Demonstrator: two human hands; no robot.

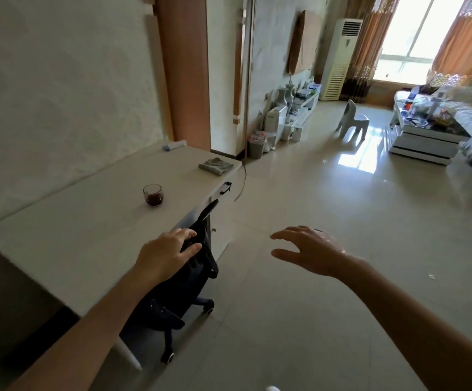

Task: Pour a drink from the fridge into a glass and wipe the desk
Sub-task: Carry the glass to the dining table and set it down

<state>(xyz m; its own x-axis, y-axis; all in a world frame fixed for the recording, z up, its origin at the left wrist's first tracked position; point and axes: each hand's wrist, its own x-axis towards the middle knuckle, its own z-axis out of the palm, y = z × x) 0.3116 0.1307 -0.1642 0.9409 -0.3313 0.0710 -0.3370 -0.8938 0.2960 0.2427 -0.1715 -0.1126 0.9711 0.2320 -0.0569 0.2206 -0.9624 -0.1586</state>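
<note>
Nearest to us, our two bare forearms reach forward from the lower frame. Our left hand extends over the top edge of the black office chair; its fingers lie relaxed and loosely spread against the backrest, holding nothing that we can confirm. Our right hand hangs in the air over the tiled floor, fingers spread and slightly curved, gripping nothing.

The chair stands tucked against the front edge of the white desk, its casters on the floor. The desk runs along the left wall. On its surface the glass stands upright, holding a dark drink in its lower part, well back from the front edge. The folded grey cloth lies near the desk's far right corner, close to the edge. A small rolled item rests at the far end against the wall; we cannot identify it.

To the right of the desk, the floor lies open toward a small white chair and a low coffee table.
</note>
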